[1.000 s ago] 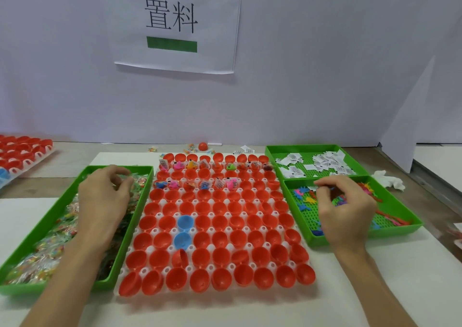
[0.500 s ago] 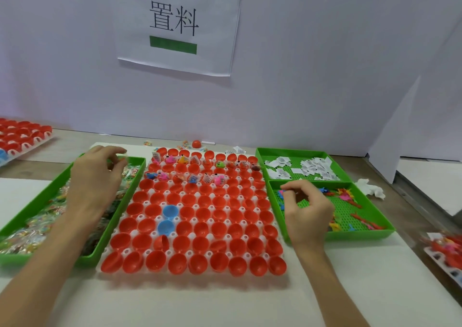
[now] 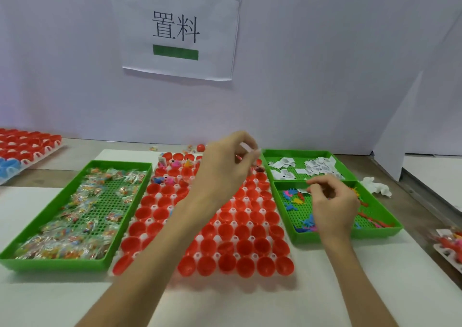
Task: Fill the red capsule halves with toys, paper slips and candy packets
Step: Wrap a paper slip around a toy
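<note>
Evidently mid-fill: the left hand (image 3: 225,169) hovers above the far rows of the red capsule halves (image 3: 240,229), thumb and fingertips pinching a small packet (image 3: 246,149), raised, I judge, to aim at a cup lacking one. Right of those halves, the right hand (image 3: 333,209) curls over the toys (image 3: 297,200), seemingly nipping a white slip (image 3: 302,190). Candy packets (image 3: 82,216) lie left of the halves, paper slips (image 3: 317,165) far right. Most near cups sit unfilled.

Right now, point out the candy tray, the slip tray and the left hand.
candy tray (image 3: 55,264): head view, near front wall.
slip tray (image 3: 297,153): head view, far wall.
left hand (image 3: 222,174): head view, back of the hand.
</note>
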Motion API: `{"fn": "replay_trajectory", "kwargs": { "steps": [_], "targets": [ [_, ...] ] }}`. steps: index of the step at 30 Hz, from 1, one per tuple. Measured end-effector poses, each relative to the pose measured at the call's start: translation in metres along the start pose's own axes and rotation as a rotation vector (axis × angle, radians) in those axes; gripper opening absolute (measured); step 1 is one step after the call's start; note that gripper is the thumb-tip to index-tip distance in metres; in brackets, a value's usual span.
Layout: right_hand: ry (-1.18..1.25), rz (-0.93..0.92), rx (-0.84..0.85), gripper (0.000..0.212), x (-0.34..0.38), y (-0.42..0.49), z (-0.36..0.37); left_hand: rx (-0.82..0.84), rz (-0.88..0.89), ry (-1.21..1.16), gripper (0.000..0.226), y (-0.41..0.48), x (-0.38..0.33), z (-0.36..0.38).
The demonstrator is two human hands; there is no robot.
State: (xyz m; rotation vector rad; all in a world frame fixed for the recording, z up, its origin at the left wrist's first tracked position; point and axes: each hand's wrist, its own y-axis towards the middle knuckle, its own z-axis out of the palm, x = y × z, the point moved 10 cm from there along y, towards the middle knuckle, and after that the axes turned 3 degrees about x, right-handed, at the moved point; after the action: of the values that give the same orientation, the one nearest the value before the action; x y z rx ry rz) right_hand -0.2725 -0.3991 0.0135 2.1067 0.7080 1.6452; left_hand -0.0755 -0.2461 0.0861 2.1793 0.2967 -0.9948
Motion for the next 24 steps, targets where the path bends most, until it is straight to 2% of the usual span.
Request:
{"fn": "replay_trajectory", "kwargs": {
  "steps": [3, 7, 12, 15, 18, 20, 22, 24],
  "targets": [
    [-0.120, 0.107, 0.108, 0.027, -0.018, 0.014, 0.015, -0.019, -0.047, -0.114, 0.007, 0.021, -0.005, 0.000],
    [-0.392, 0.143, 0.261, 0.012, -0.032, 0.048, 0.051, 0.013, -0.095, -0.186, 0.005, 0.027, -0.002, -0.005],
    [-0.753, 0.243, 0.490, 0.012, -0.063, 0.076, 0.098, 0.020, -0.085, -0.230, 0.007, 0.023, -0.006, -0.026],
    [-0.785, 0.305, 0.529, 0.014, -0.077, 0.082, 0.106, 0.029, -0.080, -0.243, 0.007, 0.017, -0.006, -0.033],
    [-0.844, 0.267, 0.527, 0.009, -0.074, 0.089, 0.109, 0.076, -0.118, -0.260, 0.008, 0.013, 0.001, -0.031],
    [-0.835, 0.245, 0.497, 0.021, -0.073, 0.091, 0.106, 0.110, -0.148, -0.279, 0.007, 0.013, 0.006, -0.028],
    [-0.775, 0.217, 0.456, 0.025, -0.070, 0.093, 0.099, 0.145, -0.171, -0.291, 0.009, 0.014, 0.011, -0.023],
    [-0.601, 0.165, 0.434, 0.027, -0.056, 0.093, 0.096, 0.176, -0.200, -0.328, 0.009, 0.013, 0.016, -0.017]
  ]
}}
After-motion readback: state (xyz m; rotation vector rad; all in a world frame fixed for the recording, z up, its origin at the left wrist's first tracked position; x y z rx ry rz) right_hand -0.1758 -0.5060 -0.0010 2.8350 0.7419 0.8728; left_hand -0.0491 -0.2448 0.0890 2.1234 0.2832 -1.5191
